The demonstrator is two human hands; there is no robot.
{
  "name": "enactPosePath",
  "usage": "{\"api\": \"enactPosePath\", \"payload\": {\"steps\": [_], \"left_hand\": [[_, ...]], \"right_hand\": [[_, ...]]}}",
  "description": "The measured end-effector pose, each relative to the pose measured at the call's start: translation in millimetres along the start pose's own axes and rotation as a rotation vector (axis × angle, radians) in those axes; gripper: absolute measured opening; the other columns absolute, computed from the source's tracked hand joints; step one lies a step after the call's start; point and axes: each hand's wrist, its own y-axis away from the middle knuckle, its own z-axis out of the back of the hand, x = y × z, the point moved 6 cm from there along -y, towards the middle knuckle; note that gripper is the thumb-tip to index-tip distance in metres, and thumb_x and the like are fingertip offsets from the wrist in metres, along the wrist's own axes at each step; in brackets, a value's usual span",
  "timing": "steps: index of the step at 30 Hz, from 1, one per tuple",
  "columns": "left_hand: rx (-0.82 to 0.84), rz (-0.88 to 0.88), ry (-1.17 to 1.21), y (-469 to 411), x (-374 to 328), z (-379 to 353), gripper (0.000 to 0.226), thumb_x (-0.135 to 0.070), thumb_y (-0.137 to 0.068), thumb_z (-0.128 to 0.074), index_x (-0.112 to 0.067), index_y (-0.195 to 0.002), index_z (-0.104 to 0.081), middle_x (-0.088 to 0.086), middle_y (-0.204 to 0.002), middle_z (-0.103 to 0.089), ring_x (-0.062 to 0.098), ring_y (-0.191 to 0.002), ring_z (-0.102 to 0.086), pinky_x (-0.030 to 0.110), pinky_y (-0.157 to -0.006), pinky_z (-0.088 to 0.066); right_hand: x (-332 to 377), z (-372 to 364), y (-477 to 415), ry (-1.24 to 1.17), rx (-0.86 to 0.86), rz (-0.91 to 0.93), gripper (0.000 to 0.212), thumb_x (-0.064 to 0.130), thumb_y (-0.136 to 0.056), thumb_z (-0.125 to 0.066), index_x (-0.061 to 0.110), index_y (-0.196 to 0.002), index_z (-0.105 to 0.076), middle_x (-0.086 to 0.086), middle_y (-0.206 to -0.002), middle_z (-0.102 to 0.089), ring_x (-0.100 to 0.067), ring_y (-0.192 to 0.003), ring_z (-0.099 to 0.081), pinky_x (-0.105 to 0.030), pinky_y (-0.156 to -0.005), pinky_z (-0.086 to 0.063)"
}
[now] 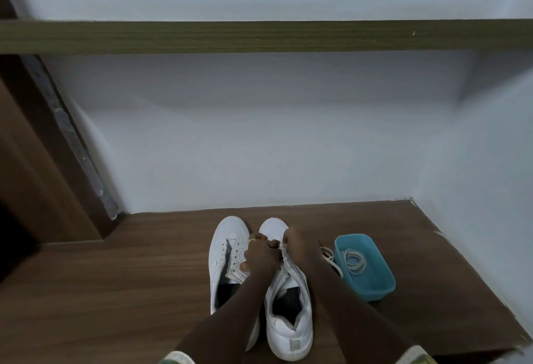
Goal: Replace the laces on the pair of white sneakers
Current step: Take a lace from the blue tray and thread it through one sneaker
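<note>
watching the head cam feed here, both white sneakers sit side by side on the brown wood table, toes pointing away toward the pale wall, heels toward me. the left sneaker has its tongue flopped open and a row of eyelets showing down each flap. the right sneaker is just beside it, touching or near enough that i can't tell. both hands meet over the front part of the right sneaker's eyelet rows. the left hand, gold ring on one finger, has its fingers curled in, and its grip looks pinched on the white lace right where it meets the other hand. the right hand is curled the same way, its grip pinched on that same lace from the other side. the fingertips are tiny and a bit blurred, so i can't make out which eyelet they're at. to the right of the right sneaker there's a blue plastic tub with a coiled grey lace lying inside, and a loose white lace lies on the table between tub and sneaker. a greenish wooden shelf runs across the wall above.
</note>
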Motion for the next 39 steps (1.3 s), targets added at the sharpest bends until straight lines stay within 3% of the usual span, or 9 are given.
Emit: {"api": "enactPosePath", "payload": {"steps": [3, 8, 13, 17, 21, 27, 32, 34, 39], "left_hand": [[-0.017, -0.071, -0.077, 0, -8, 2, 0.019, -0.012, -0.084, -0.056, -0.010, -0.092, -0.074, 0.002, -0.118, -0.054, 0.011, -0.113, -0.050, 0.027, -0.089, -0.041], [-0.103, -0.072, -0.264, 7, -15, 7, 0.023, -0.013, -0.088, -0.049, -0.016, -0.092, -0.071, 0.000, -0.114, -0.047, 0.020, -0.101, -0.055, 0.038, -0.082, -0.045], [-0.095, -0.224, -0.358, 2, -21, 1, 0.028, -0.008, -0.091, -0.041, -0.012, -0.099, -0.067, 0.005, -0.126, -0.044, 0.024, -0.108, -0.048, 0.027, -0.081, -0.044], [-0.080, -0.232, -0.306, 3, -24, 0, 0.030, -0.007, -0.090, -0.039, -0.012, -0.105, -0.064, 0.005, -0.126, -0.044, 0.027, -0.109, -0.049, 0.025, -0.080, -0.035], [-0.059, -0.229, -0.208, 9, -26, 7, 0.017, -0.010, -0.086, -0.046, -0.009, -0.093, -0.061, 0.008, -0.108, -0.051, 0.029, -0.094, -0.056, 0.029, -0.074, -0.037], [-0.054, -0.234, 0.097, 24, -22, 19, 0.028, 0.003, -0.080, -0.041, -0.021, -0.067, -0.032, 0.004, -0.075, -0.046, 0.017, -0.067, -0.042, 0.029, -0.058, -0.028], [-0.103, -0.158, 0.319, 34, -11, 36, 0.035, 0.012, -0.079, -0.028, -0.021, -0.071, -0.036, 0.003, -0.065, -0.046, 0.015, -0.058, -0.043, 0.022, -0.052, -0.038], [-0.129, -0.117, 0.422, 36, -7, 42, 0.033, 0.011, -0.082, -0.025, -0.017, -0.078, -0.041, 0.006, -0.072, -0.049, 0.019, -0.064, -0.048, 0.033, -0.056, -0.049], [-0.184, -0.107, 0.443, 40, -8, 60, 0.028, 0.001, -0.091, -0.027, -0.011, -0.103, -0.050, 0.004, -0.069, -0.054, 0.021, -0.063, -0.050, 0.027, -0.058, -0.040]], "right_hand": [[-17, -3, 3, -0.375, -0.102, -0.133, 0.022, -0.006, -0.080, -0.056, 0.011, -0.088, -0.068, -0.007, -0.080, -0.065, -0.025, -0.082, -0.066, -0.019, -0.058, -0.039], [-23, -5, 6, -0.530, -0.143, -0.162, 0.044, -0.011, -0.069, -0.069, 0.027, -0.059, -0.049, 0.005, -0.058, -0.055, -0.027, -0.072, -0.066, -0.034, -0.067, -0.051], [-28, -6, 4, -0.536, -0.140, -0.171, 0.014, -0.006, -0.074, -0.069, 0.005, -0.081, -0.071, -0.013, -0.080, -0.071, -0.026, -0.079, -0.069, -0.027, -0.068, -0.049], [-26, -2, 10, -0.439, -0.168, -0.167, 0.017, 0.004, -0.082, -0.061, 0.008, -0.093, -0.074, -0.006, -0.090, -0.073, -0.020, -0.085, -0.065, -0.023, -0.067, -0.042], [-25, 6, 27, -0.455, -0.298, -0.177, 0.015, 0.017, -0.086, -0.066, 0.004, -0.081, -0.068, 0.004, -0.070, -0.059, -0.012, -0.065, -0.049, -0.023, -0.058, -0.030], [-11, -9, 44, -0.416, -0.153, -0.101, 0.028, 0.028, -0.086, -0.063, 0.002, -0.094, -0.068, -0.009, -0.098, -0.063, -0.020, -0.097, -0.056, -0.033, -0.079, -0.043], [-8, -5, 57, -0.435, -0.069, -0.204, 0.036, 0.030, -0.079, -0.064, 0.014, -0.111, -0.058, -0.006, -0.107, -0.059, -0.022, -0.097, -0.058, -0.028, -0.076, -0.041], [-12, 0, 64, -0.436, -0.071, -0.270, 0.036, 0.031, -0.079, -0.062, 0.017, -0.111, -0.058, -0.004, -0.106, -0.062, -0.023, -0.100, -0.059, -0.027, -0.075, -0.041], [-18, 9, 85, -0.373, -0.084, -0.363, 0.011, 0.028, -0.077, -0.057, 0.021, -0.086, -0.058, 0.002, -0.084, -0.057, -0.019, -0.084, -0.052, -0.027, -0.075, -0.042]]}}
